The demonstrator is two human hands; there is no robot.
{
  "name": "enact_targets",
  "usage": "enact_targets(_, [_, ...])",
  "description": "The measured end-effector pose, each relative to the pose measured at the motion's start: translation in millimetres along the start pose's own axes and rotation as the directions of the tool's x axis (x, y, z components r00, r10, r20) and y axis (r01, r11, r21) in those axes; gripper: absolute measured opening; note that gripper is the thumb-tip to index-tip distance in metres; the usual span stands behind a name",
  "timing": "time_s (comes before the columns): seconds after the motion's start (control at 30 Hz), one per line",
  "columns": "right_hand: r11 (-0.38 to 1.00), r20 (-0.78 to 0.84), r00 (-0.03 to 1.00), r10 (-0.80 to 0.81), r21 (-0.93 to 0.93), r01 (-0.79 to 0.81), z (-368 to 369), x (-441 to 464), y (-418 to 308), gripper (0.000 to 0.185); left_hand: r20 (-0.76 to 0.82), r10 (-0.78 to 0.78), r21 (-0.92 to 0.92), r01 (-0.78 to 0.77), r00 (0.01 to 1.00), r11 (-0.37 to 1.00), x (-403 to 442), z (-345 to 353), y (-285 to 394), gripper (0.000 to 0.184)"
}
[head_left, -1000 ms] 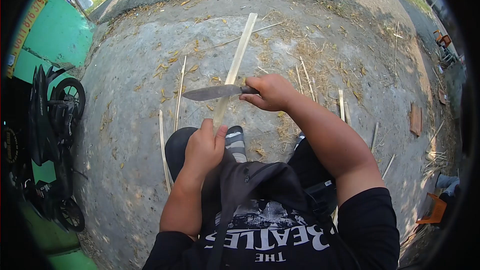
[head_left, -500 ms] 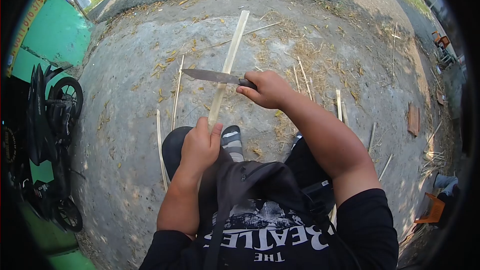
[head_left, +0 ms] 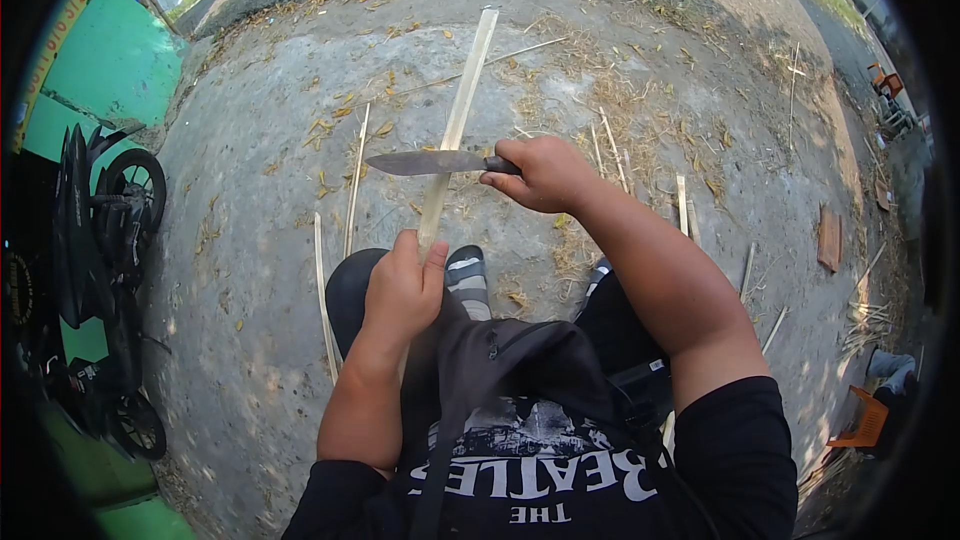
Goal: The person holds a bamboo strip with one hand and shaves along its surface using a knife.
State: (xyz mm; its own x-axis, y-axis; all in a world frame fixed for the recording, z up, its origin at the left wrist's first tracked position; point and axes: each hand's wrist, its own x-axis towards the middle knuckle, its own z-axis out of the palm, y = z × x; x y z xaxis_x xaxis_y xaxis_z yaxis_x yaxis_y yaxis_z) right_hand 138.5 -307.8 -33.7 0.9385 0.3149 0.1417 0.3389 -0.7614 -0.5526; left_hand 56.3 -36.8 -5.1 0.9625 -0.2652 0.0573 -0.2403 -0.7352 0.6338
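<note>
My left hand (head_left: 407,285) is closed round the lower part of a long pale strip, which looks like split bamboo (head_left: 466,90). The strip points away from me, its far end up the view. My right hand (head_left: 540,175) grips the dark handle of a knife (head_left: 425,162). The broad, dull blade points left and lies across the strip, a little beyond my left hand. Whether its edge bites into the strip, I cannot tell. Below my left hand the strip's near end is mostly hidden by my arm and leg.
Thin strips (head_left: 357,180) lie on the concrete ground around my feet, with shavings and dry leaves (head_left: 620,105) ahead. A motorcycle (head_left: 110,290) stands at the left by a green wall (head_left: 125,50). A brown block (head_left: 829,238) and an orange chair (head_left: 862,420) are at the right.
The knife has shifted slightly along the strip toward my left hand, its blade still across it. Both hands keep their grips. The whole view has moved a little.
</note>
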Motion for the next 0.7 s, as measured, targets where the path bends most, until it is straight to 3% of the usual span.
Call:
enact_targets(0.13, [0.998,0.029,0.998,0.064,0.027,-0.064,-2.7,3.3,5.7,0.047,0.034,-0.022,0.038,0.021,0.999,0.999,-0.7,-2.0,0.6,0.036])
enact_targets(0.23, [0.998,-0.026,0.998,-0.056,-0.029,0.055,-0.1,0.0,-4.9,0.048,-0.017,0.028,0.006,-0.028,0.999,1.0,-1.1,0.3,-2.4,0.036])
enact_targets(0.27, [0.992,0.027,0.993,-0.112,-0.051,0.113,-1.9,-4.9,-10.3,0.047,-0.02,0.037,-0.009,-0.038,0.999,0.999,-1.0,0.8,-1.9,0.036])
enact_targets(0.37, [0.989,-0.032,0.989,-0.146,-0.042,0.145,9.6,-4.3,-4.1,0.047,-0.017,0.034,-0.031,-0.035,0.999,0.999,-1.8,-0.5,-0.5,0.036])
enact_targets(0.4, [0.999,-0.057,0.998,0.0,-0.036,-0.002,9.0,0.2,-2.2,0.047,-0.004,0.02,-0.024,-0.02,1.0,1.0,-1.9,-1.5,-0.3,0.036])
enact_targets(0.5, [0.993,0.025,0.993,0.118,-0.032,-0.117,-2.8,4.8,10.3,0.048,0.02,0.012,0.013,-0.012,1.0,1.0,-2.2,-2.2,-1.4,0.035])
enact_targets(0.53, [0.995,-0.028,0.995,0.093,0.021,-0.093,1.7,2.0,6.5,0.049,0.028,0.015,0.03,-0.016,0.999,0.999,-2.0,-2.3,-2.1,0.035])
enact_targets(0.67, [0.985,-0.012,0.987,-0.162,-0.059,0.161,4.4,-5.9,-8.2,0.049,0.004,0.039,-0.021,-0.039,0.999,0.999,-1.8,0.7,-2.5,0.035])
enact_targets(0.7, [0.986,-0.016,0.987,-0.158,-0.057,0.157,6.6,-6.8,-7.5,0.049,0.0,0.04,-0.027,-0.04,0.999,0.999,-1.3,0.9,-2.1,0.035])
